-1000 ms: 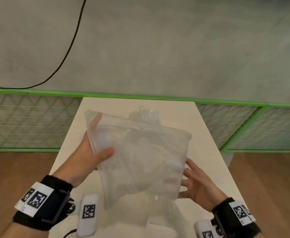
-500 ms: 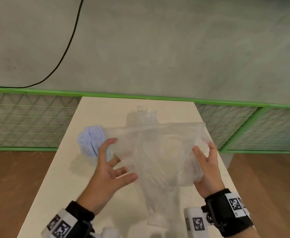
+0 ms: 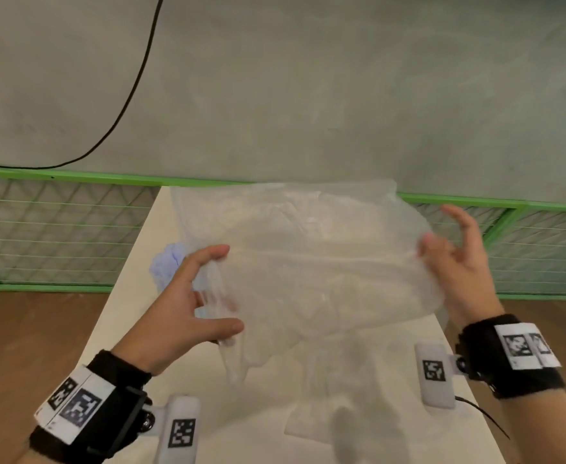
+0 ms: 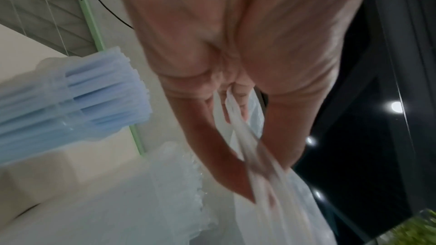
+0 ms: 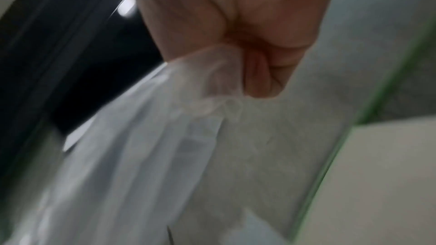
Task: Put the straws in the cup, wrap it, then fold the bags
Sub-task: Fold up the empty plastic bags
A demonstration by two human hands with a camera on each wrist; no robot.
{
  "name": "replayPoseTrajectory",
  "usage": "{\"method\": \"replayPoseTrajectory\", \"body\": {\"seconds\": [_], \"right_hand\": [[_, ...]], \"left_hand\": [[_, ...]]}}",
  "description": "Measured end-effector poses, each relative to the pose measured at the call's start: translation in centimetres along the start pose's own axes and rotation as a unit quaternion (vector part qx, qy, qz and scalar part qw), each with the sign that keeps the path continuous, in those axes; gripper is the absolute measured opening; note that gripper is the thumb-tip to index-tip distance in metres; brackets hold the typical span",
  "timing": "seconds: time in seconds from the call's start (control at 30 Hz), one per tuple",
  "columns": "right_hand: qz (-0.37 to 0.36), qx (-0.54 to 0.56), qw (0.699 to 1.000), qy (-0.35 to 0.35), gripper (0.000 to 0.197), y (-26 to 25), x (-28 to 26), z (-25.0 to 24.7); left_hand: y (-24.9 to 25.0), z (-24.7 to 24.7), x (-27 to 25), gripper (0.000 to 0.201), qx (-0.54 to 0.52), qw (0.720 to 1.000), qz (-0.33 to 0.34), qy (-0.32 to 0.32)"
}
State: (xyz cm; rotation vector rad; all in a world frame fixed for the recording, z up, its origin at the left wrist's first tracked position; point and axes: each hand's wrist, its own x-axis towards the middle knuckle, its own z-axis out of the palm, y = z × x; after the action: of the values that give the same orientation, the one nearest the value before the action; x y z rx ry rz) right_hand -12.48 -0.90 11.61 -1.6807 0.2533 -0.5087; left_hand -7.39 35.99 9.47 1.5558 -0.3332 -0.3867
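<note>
A large clear plastic bag (image 3: 311,262) hangs spread in the air over the white table (image 3: 131,296). My left hand (image 3: 223,289) pinches its left edge, and the left wrist view shows the fingers (image 4: 235,100) nipping a bunched strip of the film. My right hand (image 3: 437,236) pinches the bag's right edge, with the plastic gathered between thumb and finger (image 5: 261,81) in the right wrist view. The bundle of blue straws (image 3: 169,262), wrapped in clear film (image 4: 94,96), stands on the table behind my left hand, partly hidden. Its cup cannot be made out.
Another flat clear bag (image 3: 311,426) lies on the table near me. Crinkled clear plastic (image 4: 177,174) sits by the straws. A green-framed mesh fence (image 3: 57,229) runs behind the table below a grey wall. Wooden floor lies on both sides.
The bag has been raised and stretched wider. My right hand moved up and to the right, and my left hand took a new pinch on the left edge. The straws became partly visible.
</note>
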Motion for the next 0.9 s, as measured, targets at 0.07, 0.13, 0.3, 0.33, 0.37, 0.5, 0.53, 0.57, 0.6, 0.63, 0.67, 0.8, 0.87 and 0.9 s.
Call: {"method": "replayPoseTrajectory", "body": {"seconds": [0.07,0.13,0.3,0.33,0.37,0.5,0.53,0.57,0.6,0.63,0.67,0.8,0.87,0.9], "right_hand": [[0.126,0.194,0.971,-0.051,0.057,0.9,-0.2,-0.5],[0.228,0.208,0.941,-0.137,0.082,2.2,-1.7,0.0],[0.213,0.133,0.956,-0.152,0.092,2.3,-2.3,0.1],[0.196,0.116,0.966,-0.123,0.086,1.9,-1.7,-0.3],[0.176,0.105,0.975,-0.086,0.075,1.4,-1.1,-0.7],[0.138,0.282,0.949,0.034,0.048,1.0,0.2,-1.5],[0.156,0.341,0.927,0.031,0.067,1.6,-0.2,-1.0],[0.191,0.374,0.907,0.015,0.088,2.4,-0.9,-0.1],[0.231,0.395,0.889,-0.019,0.103,3.1,-2.0,1.1],[0.262,0.410,0.871,-0.066,0.108,3.9,-3.1,2.5],[0.279,0.423,0.855,-0.110,0.105,4.3,-4.1,4.0],[0.262,0.397,0.870,-0.130,0.060,3.4,-4.4,7.6],[0.235,0.354,0.898,-0.110,0.050,2.5,-3.4,7.3],[0.213,0.316,0.915,-0.131,0.048,2.1,-3.1,6.7]], "left_hand": [[0.2,-0.2,0.2,0.102,0.007,1.000,0.004,-0.014],[0.1,-0.5,0.2,0.113,0.030,0.999,-0.003,-0.024],[0.3,-1.2,0.4,0.120,0.103,0.994,-0.010,-0.040],[0.4,-1.4,0.4,0.120,0.119,0.992,-0.012,-0.048],[0.5,-1.6,0.5,0.121,0.132,0.989,-0.016,-0.058],[0.9,-1.4,0.7,0.123,0.112,0.991,-0.016,-0.068],[0.9,-1.0,0.8,0.123,0.092,0.994,-0.010,-0.065],[0.8,-0.7,0.8,0.122,0.071,0.995,-0.005,-0.063],[0.6,-0.2,0.9,0.122,0.053,0.997,0.001,-0.064],[0.4,0.3,0.9,0.122,0.041,0.997,0.009,-0.067],[0.1,0.9,0.9,0.123,0.038,0.997,0.018,-0.070],[-1.1,3.0,0.5,0.117,0.042,0.996,0.050,-0.052],[-1.4,2.3,0.3,0.106,-0.006,0.998,0.064,0.005],[-1.3,1.5,0.3,0.096,-0.048,0.996,0.063,0.052]]}}
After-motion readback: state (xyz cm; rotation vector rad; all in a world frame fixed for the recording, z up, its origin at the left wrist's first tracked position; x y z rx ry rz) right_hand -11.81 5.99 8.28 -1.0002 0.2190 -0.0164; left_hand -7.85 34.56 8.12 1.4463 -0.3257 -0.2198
